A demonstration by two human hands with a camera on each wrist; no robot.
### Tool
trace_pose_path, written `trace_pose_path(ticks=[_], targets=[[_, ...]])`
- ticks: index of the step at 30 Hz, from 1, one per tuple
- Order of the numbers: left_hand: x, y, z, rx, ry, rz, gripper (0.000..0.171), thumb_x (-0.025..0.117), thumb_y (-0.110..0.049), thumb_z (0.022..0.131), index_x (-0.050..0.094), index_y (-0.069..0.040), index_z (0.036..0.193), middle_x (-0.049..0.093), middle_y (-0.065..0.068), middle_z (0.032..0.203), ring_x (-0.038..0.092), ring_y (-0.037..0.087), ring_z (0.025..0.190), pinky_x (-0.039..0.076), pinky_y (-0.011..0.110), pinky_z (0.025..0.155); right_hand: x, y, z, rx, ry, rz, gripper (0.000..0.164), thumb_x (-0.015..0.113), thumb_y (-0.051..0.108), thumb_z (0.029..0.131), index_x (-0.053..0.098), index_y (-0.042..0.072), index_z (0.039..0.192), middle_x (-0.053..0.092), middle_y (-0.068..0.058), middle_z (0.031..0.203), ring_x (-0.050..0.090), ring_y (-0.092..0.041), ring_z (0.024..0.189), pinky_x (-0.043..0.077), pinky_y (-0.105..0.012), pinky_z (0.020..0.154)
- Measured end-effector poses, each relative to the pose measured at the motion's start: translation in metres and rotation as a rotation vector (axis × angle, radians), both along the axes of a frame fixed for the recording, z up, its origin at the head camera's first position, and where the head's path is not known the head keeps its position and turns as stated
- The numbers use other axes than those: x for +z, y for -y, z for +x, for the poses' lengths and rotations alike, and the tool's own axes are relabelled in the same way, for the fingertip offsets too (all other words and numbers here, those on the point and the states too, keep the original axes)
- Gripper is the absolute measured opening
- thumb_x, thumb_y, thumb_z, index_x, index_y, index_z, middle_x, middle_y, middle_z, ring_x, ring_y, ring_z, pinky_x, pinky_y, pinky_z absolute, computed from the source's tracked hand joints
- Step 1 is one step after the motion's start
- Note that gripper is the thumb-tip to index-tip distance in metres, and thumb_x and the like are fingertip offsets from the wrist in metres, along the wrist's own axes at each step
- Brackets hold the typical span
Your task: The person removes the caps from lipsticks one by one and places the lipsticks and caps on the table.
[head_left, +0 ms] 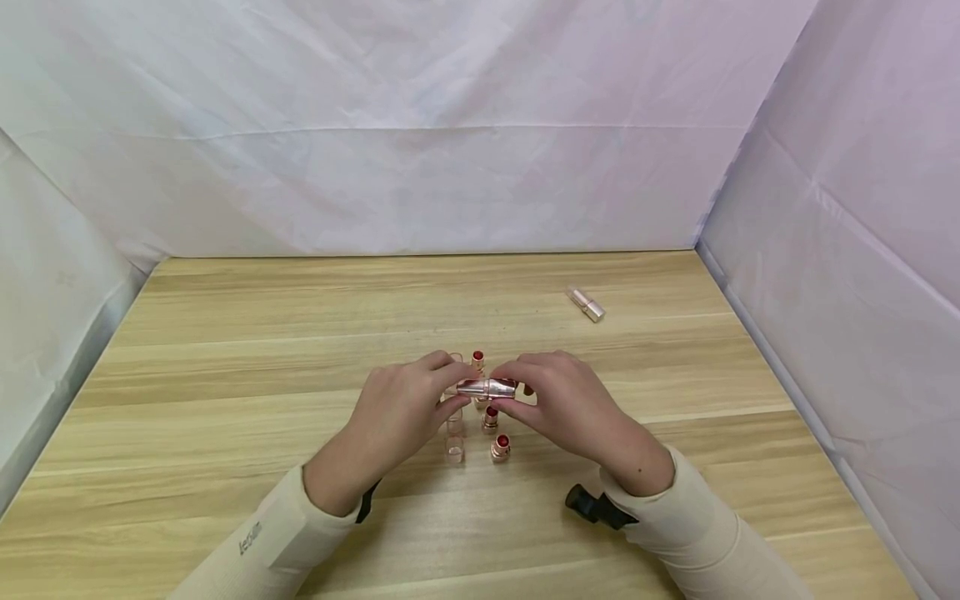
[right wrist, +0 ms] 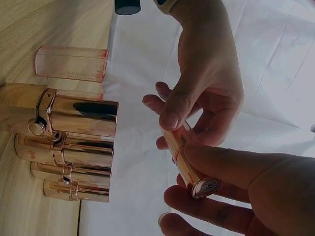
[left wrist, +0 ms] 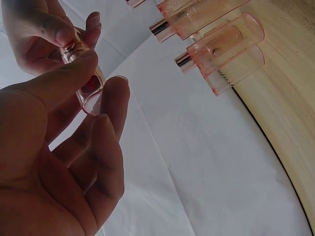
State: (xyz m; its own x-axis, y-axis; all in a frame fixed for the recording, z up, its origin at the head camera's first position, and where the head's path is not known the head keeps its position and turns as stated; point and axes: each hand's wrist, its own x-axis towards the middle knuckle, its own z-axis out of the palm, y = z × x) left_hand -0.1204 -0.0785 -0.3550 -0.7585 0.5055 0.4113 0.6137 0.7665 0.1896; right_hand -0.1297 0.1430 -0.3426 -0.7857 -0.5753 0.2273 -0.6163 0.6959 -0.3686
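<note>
Both hands hold one lipstick (head_left: 487, 389) level between them, over the middle of the table. My left hand (head_left: 408, 400) pinches its clear cap end between thumb and fingers; red shows through the clear cap (left wrist: 92, 104) in the left wrist view. The right hand (head_left: 555, 404) grips the shiny rose-gold base (right wrist: 189, 174), whose end label faces the right wrist camera. Below the hands, uncapped lipsticks with red tips stand upright in a row, the nearest lipstick (head_left: 500, 448) toward the person. Clear pink caps (head_left: 454, 450) stand in a row to their left, partly hidden by the left hand.
A capped lipstick (head_left: 586, 305) lies on its side at the back right of the wood-grain table (head_left: 262, 333). White cloth (head_left: 420, 167) hangs behind the table and along both sides. A black wrist mount (head_left: 592, 506) sticks out beneath the right sleeve.
</note>
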Motion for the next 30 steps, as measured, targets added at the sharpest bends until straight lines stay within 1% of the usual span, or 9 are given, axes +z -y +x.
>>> trace_pose_path(ticks=[6,11,16,18,23,27,30], targets=[[0.0011,-0.0001,0.0005,0.011,0.011,-0.005,0.027,0.086,-0.029,0.079,0.075,-0.028,0.104,0.071,-0.01,0.091,0.06,0.003,0.059,0.033,0.02,0.043,0.0004,-0.0006,0.0001,-0.004,-0.014,0.003,0.017,0.079,0.028,0.086,0.076,0.022,0.102,0.071,0.014,0.084,0.062,-0.002,0.072,0.05,-0.033,0.077],[0.0012,0.0,0.0009,0.016,0.012,-0.012,0.028,0.086,-0.031,0.079,0.075,-0.027,0.104,0.071,-0.01,0.091,0.063,0.004,0.061,0.034,0.021,0.043,0.0005,-0.0011,0.0003,-0.008,-0.006,0.008,0.016,0.079,0.029,0.087,0.076,0.022,0.102,0.072,0.014,0.085,0.064,-0.003,0.074,0.051,-0.035,0.079],[0.0006,-0.0004,0.0008,0.022,0.02,-0.021,0.027,0.085,-0.032,0.08,0.075,-0.027,0.105,0.071,-0.009,0.091,0.061,0.004,0.059,0.034,0.021,0.043,0.0006,-0.0013,0.0004,-0.017,-0.006,0.017,0.017,0.079,0.029,0.087,0.076,0.022,0.102,0.072,0.014,0.086,0.063,0.0,0.075,0.052,-0.035,0.08],[0.0004,0.0002,0.0005,0.037,0.026,-0.035,0.027,0.085,-0.032,0.08,0.075,-0.026,0.105,0.071,-0.008,0.09,0.059,0.005,0.058,0.035,0.022,0.043,0.0009,-0.0018,-0.0001,-0.027,0.001,0.022,0.016,0.079,0.029,0.087,0.076,0.022,0.102,0.073,0.014,0.087,0.064,-0.002,0.075,0.051,-0.035,0.079],[-0.0005,0.0034,-0.0002,0.068,0.008,-0.055,0.028,0.087,-0.031,0.078,0.074,-0.024,0.102,0.068,-0.006,0.083,0.053,0.006,0.053,0.036,0.024,0.042,0.0022,-0.0034,-0.0016,-0.053,0.019,0.03,0.015,0.078,0.028,0.087,0.077,0.021,0.101,0.073,0.013,0.086,0.065,-0.006,0.073,0.048,-0.03,0.071],[-0.0014,0.0042,-0.0002,0.063,-0.016,-0.047,0.029,0.087,-0.031,0.077,0.073,-0.023,0.101,0.066,-0.007,0.081,0.049,0.006,0.05,0.034,0.024,0.041,0.0021,-0.0034,-0.0024,-0.056,0.024,0.029,0.015,0.079,0.028,0.087,0.077,0.021,0.1,0.073,0.013,0.087,0.062,-0.004,0.071,0.046,-0.025,0.067],[-0.0018,0.0041,-0.0001,0.062,-0.018,-0.043,0.029,0.088,-0.03,0.076,0.073,-0.023,0.101,0.066,-0.007,0.081,0.048,0.005,0.05,0.034,0.023,0.041,0.0011,-0.0029,-0.0034,-0.052,0.023,0.037,0.015,0.079,0.027,0.087,0.076,0.021,0.101,0.073,0.013,0.087,0.061,-0.003,0.071,0.047,-0.024,0.065]])
